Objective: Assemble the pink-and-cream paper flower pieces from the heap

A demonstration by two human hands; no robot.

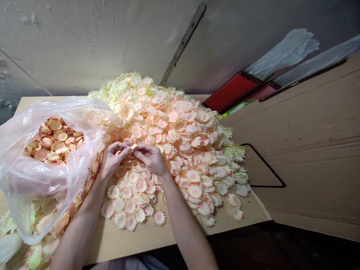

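Observation:
Both hands meet over a large heap of artificial flower heads [168,123], pale pink and cream with fringed petals. My left hand [114,157] is closed, its thumb and fingers pinching near a small curled flower piece [134,147]. From the other side, the thumb and fingertips of my right hand [150,157] pinch the same piece. A bit of another flower piece [118,152] shows among my left fingers. Left of my hands stands an open clear plastic bag [84,150] with red-tipped, cupped flower heads [54,140] inside.
The heap lies on a light wooden table [118,243], against a grey wall [112,41]. A cardboard sheet [309,161] rises at the right, with a black wire loop [270,165] near it. Behind the heap on the right are a red box [233,92] and plastic wrapping [284,52].

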